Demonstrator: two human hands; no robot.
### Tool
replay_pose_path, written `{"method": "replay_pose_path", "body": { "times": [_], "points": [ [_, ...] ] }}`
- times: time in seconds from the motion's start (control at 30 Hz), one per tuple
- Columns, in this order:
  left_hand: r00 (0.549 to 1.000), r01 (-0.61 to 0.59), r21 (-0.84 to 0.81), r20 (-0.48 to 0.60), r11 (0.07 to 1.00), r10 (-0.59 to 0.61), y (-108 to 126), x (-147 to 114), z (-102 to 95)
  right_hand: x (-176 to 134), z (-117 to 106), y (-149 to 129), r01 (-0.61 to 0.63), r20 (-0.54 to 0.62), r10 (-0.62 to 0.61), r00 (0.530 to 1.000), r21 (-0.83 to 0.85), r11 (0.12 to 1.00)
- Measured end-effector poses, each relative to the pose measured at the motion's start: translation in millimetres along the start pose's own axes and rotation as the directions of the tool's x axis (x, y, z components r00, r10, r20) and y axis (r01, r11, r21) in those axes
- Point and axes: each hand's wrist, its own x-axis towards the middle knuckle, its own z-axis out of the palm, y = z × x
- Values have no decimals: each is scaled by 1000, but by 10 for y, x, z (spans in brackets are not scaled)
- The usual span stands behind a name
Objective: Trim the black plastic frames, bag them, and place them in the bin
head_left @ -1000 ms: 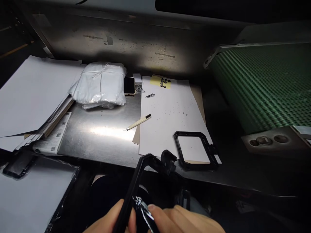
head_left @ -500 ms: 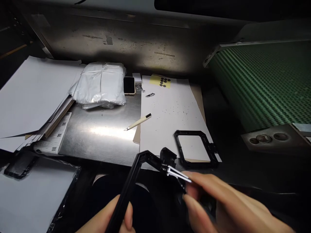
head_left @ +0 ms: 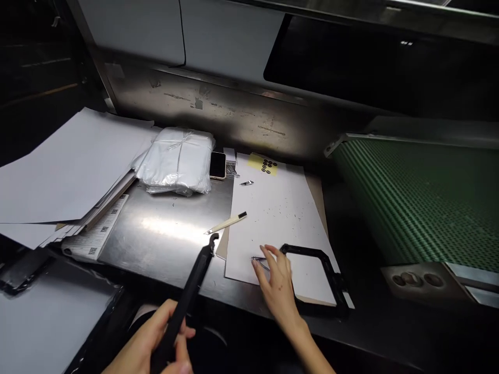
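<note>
Just left of the flat-lying frame [head_left: 325, 262], over the white paper [head_left: 249, 218]: small clippers [head_left: 256, 258] between the thumb and fingers of the right hand [head_left: 279, 288].

Tip pointing left, long axis running roughly left to right; cannot tell whether gripped or loose, nor whether touching the paper. Well apart, lower left: left hand [head_left: 146, 340] closed around another black frame [head_left: 191, 283], hooked end pointing away.

a scuffed metal wall [head_left: 234, 111] backs the shiny steel tabletop [head_left: 156, 254], which catches a bright patch of light [head_left: 171, 227]. a green conveyor belt [head_left: 424, 202] stands at the right; dark floor [head_left: 35, 75] with a faint yellowish line [head_left: 42, 95] shows at upper left.
</note>
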Motion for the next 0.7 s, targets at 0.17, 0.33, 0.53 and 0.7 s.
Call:
{"method": "replay_pose_path", "body": {
  "times": [0.17, 0.33, 0.53, 0.7],
  "points": [
    [964, -190, 531, -57, 826, 259, -226, 331, 6, -53, 106, -895, -241, 489, -67, 870, 540, 806],
    [824, -252, 277, -441, 927, 356, -279, 425, -396, 126, 291, -1241, -399, 588, -154, 794, 696, 597],
    [874, -148, -511, -468, 847, -130, -247, 456, -897, 759, 572, -1308, -89, 712, -374, 594, 521, 849],
    [888, -127, -765, -371, 631, -271, -393, 414, -995, 1918, 1123, -1225, 245, 361, -304, 882, 200, 949]
  ]
}}
